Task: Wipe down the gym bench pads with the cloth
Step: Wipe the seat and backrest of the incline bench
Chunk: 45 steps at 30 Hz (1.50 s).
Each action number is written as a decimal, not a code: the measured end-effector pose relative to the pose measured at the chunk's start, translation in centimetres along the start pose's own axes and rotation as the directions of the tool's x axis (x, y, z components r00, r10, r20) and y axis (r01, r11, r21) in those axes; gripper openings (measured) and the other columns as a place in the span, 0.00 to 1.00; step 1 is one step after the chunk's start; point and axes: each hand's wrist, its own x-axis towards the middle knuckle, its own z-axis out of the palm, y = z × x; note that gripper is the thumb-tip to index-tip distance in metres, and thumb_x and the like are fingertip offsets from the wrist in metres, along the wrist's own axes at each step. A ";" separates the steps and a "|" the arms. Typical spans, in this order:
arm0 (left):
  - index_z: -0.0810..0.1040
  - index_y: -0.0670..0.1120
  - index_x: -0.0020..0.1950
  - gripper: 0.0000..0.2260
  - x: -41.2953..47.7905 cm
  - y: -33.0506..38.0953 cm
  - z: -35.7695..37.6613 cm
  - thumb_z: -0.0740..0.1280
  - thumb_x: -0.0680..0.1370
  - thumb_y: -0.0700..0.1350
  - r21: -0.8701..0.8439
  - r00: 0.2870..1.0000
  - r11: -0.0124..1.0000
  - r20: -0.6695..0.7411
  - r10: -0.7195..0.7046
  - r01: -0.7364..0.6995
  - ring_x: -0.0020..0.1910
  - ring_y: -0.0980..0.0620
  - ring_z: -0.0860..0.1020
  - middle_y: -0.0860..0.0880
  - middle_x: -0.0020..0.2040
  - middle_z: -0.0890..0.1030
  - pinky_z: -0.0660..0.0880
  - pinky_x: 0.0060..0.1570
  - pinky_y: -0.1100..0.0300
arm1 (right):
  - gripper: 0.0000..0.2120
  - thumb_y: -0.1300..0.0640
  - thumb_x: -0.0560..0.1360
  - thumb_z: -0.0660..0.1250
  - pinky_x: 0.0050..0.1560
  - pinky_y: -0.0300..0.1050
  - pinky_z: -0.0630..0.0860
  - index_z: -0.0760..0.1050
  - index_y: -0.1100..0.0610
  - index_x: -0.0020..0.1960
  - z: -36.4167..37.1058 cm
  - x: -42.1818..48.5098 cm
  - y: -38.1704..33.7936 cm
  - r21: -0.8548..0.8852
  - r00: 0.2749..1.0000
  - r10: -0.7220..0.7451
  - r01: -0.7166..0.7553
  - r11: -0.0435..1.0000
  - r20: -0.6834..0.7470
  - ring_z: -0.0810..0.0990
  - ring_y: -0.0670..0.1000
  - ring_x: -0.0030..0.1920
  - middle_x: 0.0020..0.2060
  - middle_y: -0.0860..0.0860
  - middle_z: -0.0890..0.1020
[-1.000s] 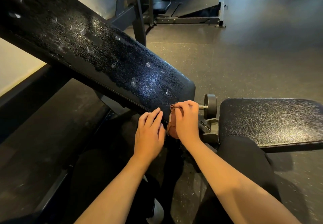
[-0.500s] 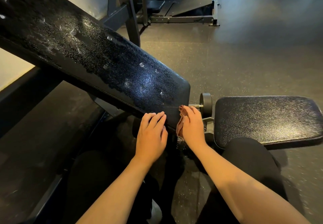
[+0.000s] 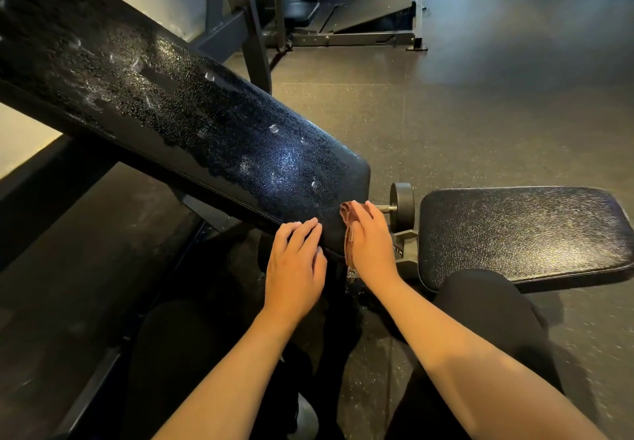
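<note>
Cloth pressed by straight-fingered right hand on lower end of back pad, frame centre; left hand flat, bracing. Step: wiping edge. Next likely: strokes toward wet upper left.

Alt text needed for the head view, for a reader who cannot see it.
A person's right hand presses a brown cloth against the lower end of a tilted black back pad speckled with droplets. The left hand rests flat on the pad's near edge beside it; a level seat pad lies to the right.
</note>
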 end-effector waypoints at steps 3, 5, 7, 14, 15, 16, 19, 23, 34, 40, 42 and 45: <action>0.76 0.41 0.71 0.20 0.1 0.2 0.0 0.61 0.81 0.46 0.018 1.000 1.000 -0.016 0.009 -0.008 0.68 0.44 0.69 0.49 0.70 0.75 0.66 0.71 0.47 | 0.17 0.64 0.82 0.57 0.67 0.24 0.54 0.74 0.58 0.69 -0.5 -0.2 -1.2 0.000 0.986 -0.146 0.147 0.989 -0.077 0.66 0.45 0.70 0.69 0.53 0.72; 0.77 0.41 0.69 0.20 0.6 0.2 -0.1 0.61 0.80 0.46 0.045 0.999 0.999 -0.046 0.027 -0.025 0.66 0.43 0.70 0.47 0.68 0.76 0.65 0.72 0.45 | 0.18 0.64 0.82 0.58 0.71 0.30 0.57 0.73 0.57 0.70 -0.2 -0.1 -2.1 0.008 0.973 -0.232 0.232 0.973 -0.022 0.64 0.42 0.71 0.71 0.50 0.70; 0.78 0.40 0.66 0.18 1.3 0.2 -0.3 0.61 0.80 0.45 0.063 0.997 0.998 -0.080 0.014 -0.009 0.64 0.42 0.72 0.46 0.66 0.78 0.64 0.71 0.42 | 0.20 0.61 0.82 0.58 0.76 0.41 0.58 0.71 0.55 0.73 0.7 0.0 -2.5 0.002 0.949 -0.298 0.299 0.954 0.102 0.62 0.44 0.75 0.74 0.50 0.67; 0.78 0.42 0.68 0.18 1.5 -0.1 -0.4 0.63 0.79 0.45 0.100 0.997 0.995 -0.075 0.014 -0.007 0.66 0.44 0.71 0.48 0.67 0.77 0.61 0.74 0.45 | 0.24 0.58 0.82 0.56 0.77 0.49 0.58 0.62 0.57 0.77 1.4 1.9 -0.1 -0.256 0.977 -0.196 0.211 0.943 0.083 0.62 0.56 0.76 0.76 0.55 0.65; 0.78 0.42 0.68 0.18 1.5 -0.1 -0.4 0.63 0.80 0.45 0.116 0.998 0.993 -0.068 0.014 -0.006 0.66 0.44 0.71 0.48 0.68 0.77 0.61 0.74 0.45 | 0.23 0.58 0.83 0.53 0.77 0.47 0.59 0.62 0.56 0.78 1.0 2.0 -0.1 -0.211 0.993 -0.109 0.117 0.970 0.050 0.62 0.54 0.77 0.76 0.54 0.64; 0.78 0.42 0.68 0.18 1.6 -0.1 -0.5 0.63 0.80 0.45 0.130 0.998 0.992 -0.063 0.014 -0.006 0.66 0.45 0.71 0.49 0.68 0.77 0.61 0.74 0.46 | 0.21 0.58 0.84 0.52 0.75 0.46 0.60 0.63 0.55 0.77 0.9 2.1 0.1 -0.202 0.998 -0.058 0.059 0.978 0.011 0.62 0.53 0.76 0.76 0.54 0.64; 0.78 0.44 0.68 0.18 2.5 0.1 -0.8 0.64 0.79 0.46 0.159 0.998 0.987 -0.059 0.023 -0.013 0.65 0.44 0.72 0.50 0.67 0.77 0.64 0.70 0.46 | 0.19 0.60 0.84 0.55 0.71 0.41 0.62 0.69 0.56 0.74 0.0 1.5 -1.8 -0.144 0.993 -0.082 0.068 0.987 -0.089 0.67 0.51 0.73 0.73 0.53 0.68; 0.80 0.47 0.62 0.15 4.5 -0.5 -1.3 0.63 0.78 0.49 0.243 0.998 0.970 -0.060 0.003 0.011 0.64 0.46 0.72 0.51 0.63 0.79 0.64 0.64 0.46 | 0.18 0.65 0.83 0.57 0.71 0.31 0.60 0.69 0.61 0.72 0.8 1.9 -4.3 0.001 0.949 -0.292 0.294 0.956 0.116 0.66 0.38 0.71 0.68 0.50 0.72; 0.77 0.49 0.69 0.18 4.3 -0.7 0.1 0.62 0.81 0.51 0.299 0.998 0.954 -0.057 0.031 -0.012 0.66 0.48 0.71 0.54 0.69 0.77 0.62 0.66 0.45 | 0.21 0.59 0.83 0.54 0.75 0.48 0.62 0.65 0.58 0.76 1.2 4.0 -1.2 -0.131 0.995 -0.093 0.087 0.987 -0.038 0.64 0.52 0.74 0.74 0.54 0.67; 0.78 0.49 0.68 0.17 4.7 -0.4 0.3 0.61 0.81 0.50 0.247 0.997 0.968 -0.079 -0.019 0.038 0.66 0.49 0.71 0.54 0.67 0.78 0.61 0.66 0.46 | 0.22 0.61 0.83 0.59 0.76 0.44 0.59 0.67 0.54 0.76 1.9 3.3 -0.5 -0.106 0.955 -0.285 0.293 0.950 0.080 0.62 0.49 0.76 0.76 0.51 0.65; 0.78 0.50 0.68 0.17 4.7 -0.3 0.4 0.60 0.81 0.51 0.250 0.997 0.967 -0.080 -0.022 0.042 0.66 0.49 0.71 0.55 0.67 0.78 0.61 0.66 0.45 | 0.21 0.61 0.83 0.57 0.75 0.43 0.60 0.66 0.54 0.76 1.5 4.2 0.6 -0.112 0.986 -0.165 0.167 0.980 0.027 0.64 0.51 0.75 0.75 0.52 0.64; 0.79 0.50 0.67 0.18 4.8 0.0 0.5 0.59 0.82 0.52 0.244 0.996 0.967 -0.073 -0.049 0.065 0.65 0.49 0.71 0.56 0.67 0.77 0.59 0.66 0.45 | 0.21 0.62 0.83 0.56 0.71 0.36 0.58 0.67 0.56 0.75 1.0 4.4 1.0 -0.063 1.000 -0.019 0.018 0.998 -0.021 0.66 0.51 0.73 0.74 0.52 0.65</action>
